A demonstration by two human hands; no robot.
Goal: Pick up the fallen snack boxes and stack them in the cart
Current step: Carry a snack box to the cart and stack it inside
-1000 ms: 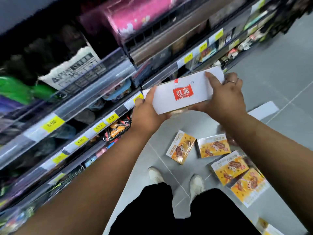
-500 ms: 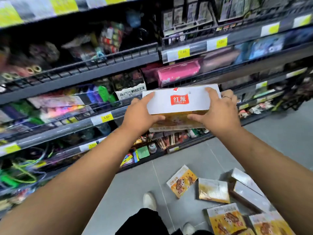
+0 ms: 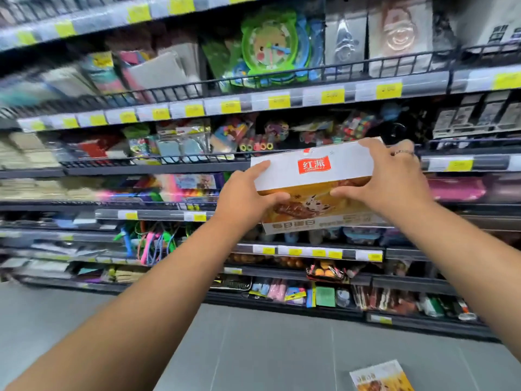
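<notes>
Snack box held in the air between two bare hands, in front of a wall of shop shelves. The box is long and flat, and it is tilted so that its white top panel and orange front panel can both be seen. A red logo with white Chinese characters is printed on the white panel. Pastries and a cartoon figure are pictured on the orange one.

The left end of the box is gripped by the left hand, with the thumb pressed on the orange front and the forefinger laid along the white edge. The right end is gripped by the right hand, with the fingers curled over the top and the thumb laid on the front. A ring is worn on one finger of the right hand.

Behind the box, dark wire-fronted shelves are packed with small coloured goods, many of them blurred. Yellow price tags are lined along the shelf edges, and a green toy clock is displayed on an upper shelf. A grey tiled floor is seen below. A second snack box is seen lying flat on it at the bottom edge, partly cut off and well apart from the held one.
</notes>
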